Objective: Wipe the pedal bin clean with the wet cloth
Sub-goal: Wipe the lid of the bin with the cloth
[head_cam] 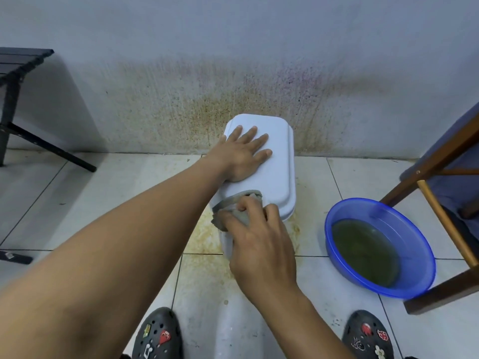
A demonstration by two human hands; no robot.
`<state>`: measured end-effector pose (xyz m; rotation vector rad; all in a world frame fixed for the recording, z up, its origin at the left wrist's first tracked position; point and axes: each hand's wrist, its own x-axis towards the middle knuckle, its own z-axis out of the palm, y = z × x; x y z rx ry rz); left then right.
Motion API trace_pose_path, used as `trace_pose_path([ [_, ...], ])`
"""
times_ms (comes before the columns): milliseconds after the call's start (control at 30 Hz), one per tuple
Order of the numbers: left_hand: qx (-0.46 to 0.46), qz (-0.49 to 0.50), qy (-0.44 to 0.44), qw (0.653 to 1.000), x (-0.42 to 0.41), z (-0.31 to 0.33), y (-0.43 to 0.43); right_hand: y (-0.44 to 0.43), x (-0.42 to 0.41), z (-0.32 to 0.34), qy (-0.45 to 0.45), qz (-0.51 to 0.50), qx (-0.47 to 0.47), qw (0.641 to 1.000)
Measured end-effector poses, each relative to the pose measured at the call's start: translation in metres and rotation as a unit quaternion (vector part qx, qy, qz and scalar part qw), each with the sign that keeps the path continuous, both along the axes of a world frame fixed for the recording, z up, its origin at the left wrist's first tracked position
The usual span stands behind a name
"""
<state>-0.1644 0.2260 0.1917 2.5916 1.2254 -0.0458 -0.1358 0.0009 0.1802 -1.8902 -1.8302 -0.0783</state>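
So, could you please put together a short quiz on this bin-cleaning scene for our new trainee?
1. True or false: the left hand lies flat on top of the bin.
2. Which of the hands grips the cloth? A) left B) right C) neither
3. Fill in: the blue basin beside the bin holds murky ____.
Key: 1 true; 2 B, the right hand; 3 water.

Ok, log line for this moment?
left hand flat on white plastic pedal bin | right hand grips grey cloth at its near edge | blue plastic basin alongside
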Motion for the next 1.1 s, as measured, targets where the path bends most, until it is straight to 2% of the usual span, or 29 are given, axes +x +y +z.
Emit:
trace_pose_path([
  [167,-0.016,0.045,0.016,0.999,0.008,0.006,-0.020,-0.011,0.036,0.004,0.052,-0.131,0.011,0.990],
  [300,-0.025,0.072,0.036,0.996,0.003,0.015,-0.032,-0.012,0.061,0.001,0.051,-0.172,-0.001,0.984],
  [533,0.110,0.076,0.104,0.986,-0.024,0.023,-0.039,0.018,0.098,0.008,0.075,-0.214,-0.028,0.974],
  [667,0.183,0.071,0.052,0.979,-0.037,0.023,-0.018,0.011,0.077,0.012,0.062,-0.179,0.025,0.981],
  [733,0.173,0.038,0.023,0.984,-0.044,0.013,-0.009,0.004,0.064,0.004,0.043,-0.152,0.020,0.987],
  [800,0.107,0.031,0.005,0.994,-0.048,0.004,-0.006,0.006,0.064,-0.002,0.044,-0.148,0.006,0.988],
  [933,0.024,0.108,0.014,0.994,-0.041,0.002,-0.016,0.033,0.093,-0.001,0.029,-0.174,-0.040,0.984],
  [1000,0.025,0.129,0.028,0.991,-0.037,0.009,-0.022,0.048,0.113,0.005,0.022,-0.182,-0.069,0.981],
  [1100,0.104,0.088,0.064,0.989,-0.044,0.015,-0.027,0.057,0.135,0.015,0.033,-0.195,-0.097,0.976],
])
